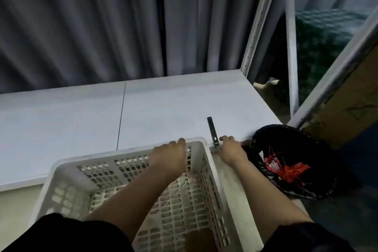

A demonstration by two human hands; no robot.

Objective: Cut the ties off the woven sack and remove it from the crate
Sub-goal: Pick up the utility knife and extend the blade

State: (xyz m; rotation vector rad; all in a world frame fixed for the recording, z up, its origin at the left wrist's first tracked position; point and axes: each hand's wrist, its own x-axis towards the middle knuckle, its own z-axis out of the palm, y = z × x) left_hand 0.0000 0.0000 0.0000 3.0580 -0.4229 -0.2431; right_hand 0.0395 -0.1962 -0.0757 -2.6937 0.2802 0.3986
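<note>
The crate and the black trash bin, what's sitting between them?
In the head view, between the crate and the bin lie the right hand and a dark cutter on the white table.

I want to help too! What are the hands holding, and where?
The left hand grips the white crate by its far rim. The right hand rests on the table edge beside the cutter, holding nothing.

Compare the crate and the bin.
The crate is white, boxy and perforated; the bin is round with a black liner. The crate holds no sack; the bin holds red scraps. The left hand grips the crate's rim; the right hand rests beside the bin.
</note>
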